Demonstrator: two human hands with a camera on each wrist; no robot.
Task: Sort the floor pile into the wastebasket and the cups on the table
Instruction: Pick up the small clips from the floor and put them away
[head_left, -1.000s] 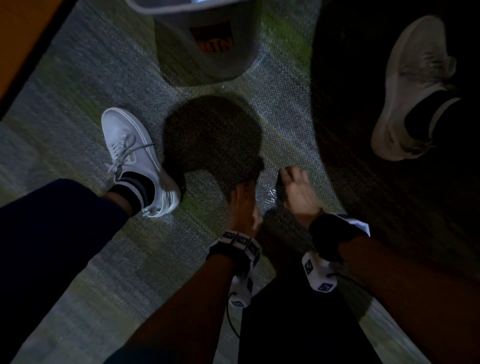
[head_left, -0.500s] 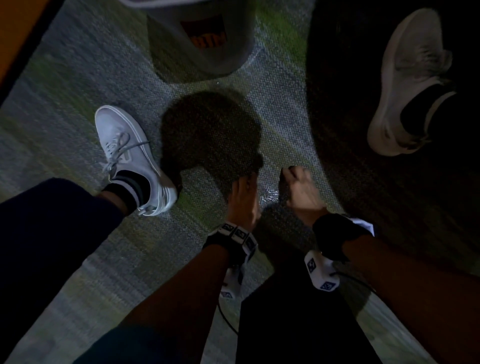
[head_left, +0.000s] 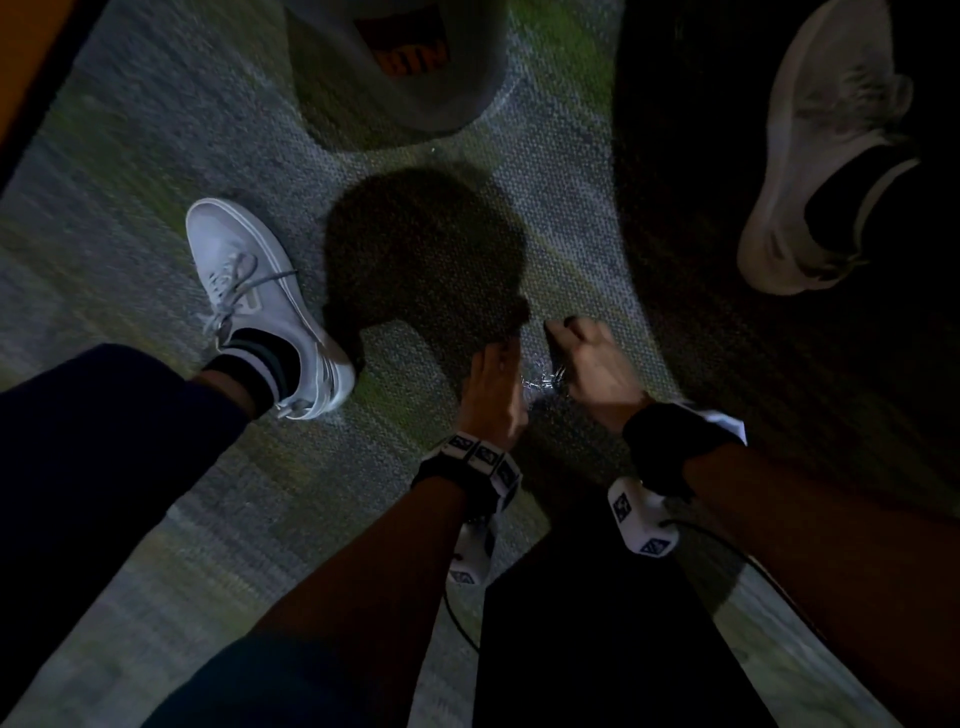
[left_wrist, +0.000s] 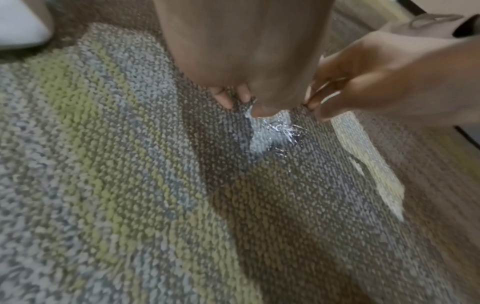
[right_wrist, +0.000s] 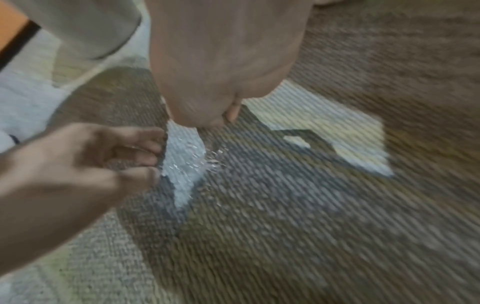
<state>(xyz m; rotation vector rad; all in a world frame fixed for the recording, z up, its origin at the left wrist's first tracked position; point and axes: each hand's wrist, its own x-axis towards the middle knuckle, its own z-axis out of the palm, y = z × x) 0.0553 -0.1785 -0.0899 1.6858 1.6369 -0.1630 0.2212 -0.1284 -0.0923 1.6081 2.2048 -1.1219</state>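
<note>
A small crumpled clear wrapper (head_left: 543, 382) lies on the patterned carpet between my two hands. My left hand (head_left: 493, 387) reaches down at its left edge with fingers curled, and in the left wrist view the thumb (left_wrist: 259, 111) touches the wrapper (left_wrist: 283, 129). On the other side, my right hand (head_left: 587, 358) is closed, and its fingertips (left_wrist: 311, 105) pinch together at the wrapper's right edge. Blur hides how firm either hold is. The grey wastebasket (head_left: 405, 67) with an orange label stands on the floor ahead. No cups are in view.
My white sneaker (head_left: 265, 306) is planted left of the hands. A second white sneaker (head_left: 821, 156) is at the upper right, in deep shadow. An orange wooden edge (head_left: 26, 52) borders the carpet at the far left. Bare carpet lies between the hands and the wastebasket.
Both hands stay low over the wrapper. The right hand's fingers have curled in tighter beside it. The view has shifted slightly forward.
</note>
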